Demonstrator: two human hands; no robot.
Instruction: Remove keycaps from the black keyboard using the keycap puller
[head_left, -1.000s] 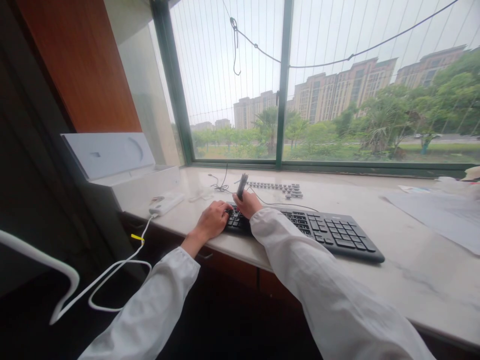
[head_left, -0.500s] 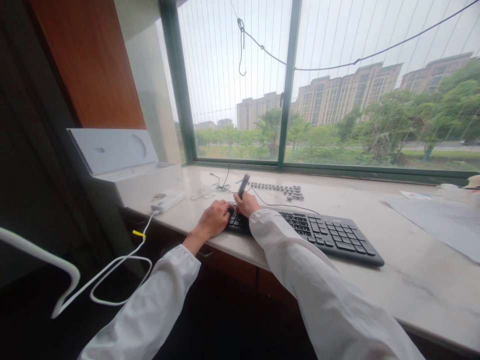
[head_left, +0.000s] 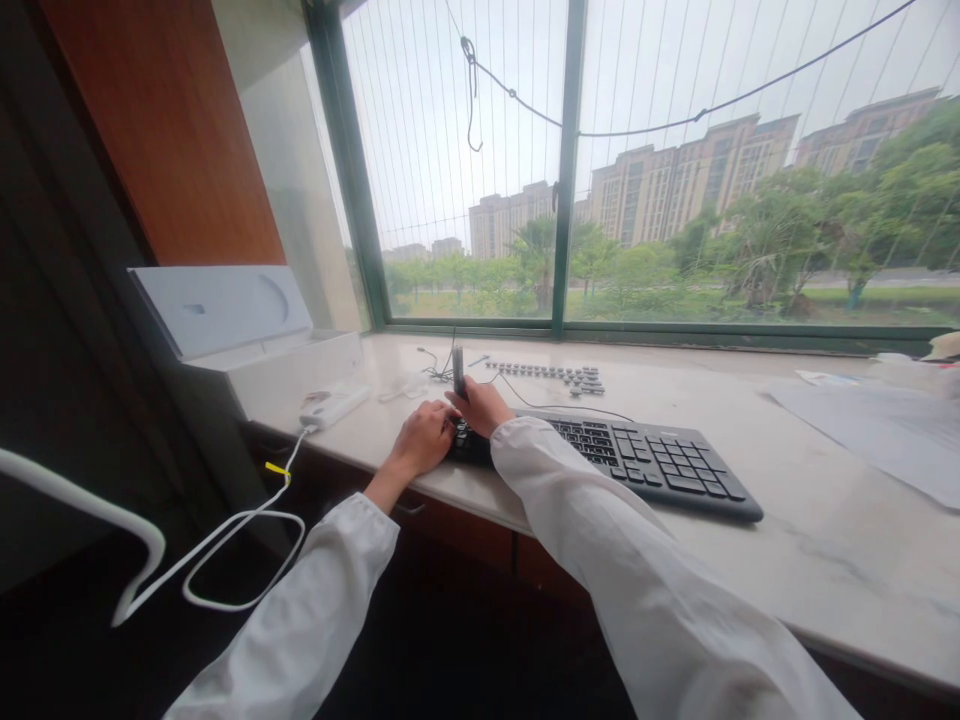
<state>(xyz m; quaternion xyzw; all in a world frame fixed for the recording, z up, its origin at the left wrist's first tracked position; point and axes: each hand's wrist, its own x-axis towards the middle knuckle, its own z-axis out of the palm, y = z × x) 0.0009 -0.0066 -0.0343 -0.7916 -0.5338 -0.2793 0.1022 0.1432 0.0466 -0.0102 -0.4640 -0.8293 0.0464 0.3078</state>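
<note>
A black keyboard lies along the front of the marble-look counter, with many keycaps off its left and middle parts. My left hand is at its left end, fingers bent and closed over the edge; the fingertips are partly hidden. Just beside it, my right hand is closed around a slim dark grey brush-like tool, held nearly upright over the left keys. The tool's lower end is hidden by my fingers. Loose keycaps sit in rows behind the keyboard.
An open white box stands at the left, with a white power strip before it. A thin black cable runs behind the keyboard. Papers lie at the right. A white cord hangs off the counter's front; a window rises behind.
The tool in my right hand has swung from a rightward lean to nearly upright, and that hand has moved slightly left. My left hand stays at the keyboard's left end. The view has shifted slightly.
</note>
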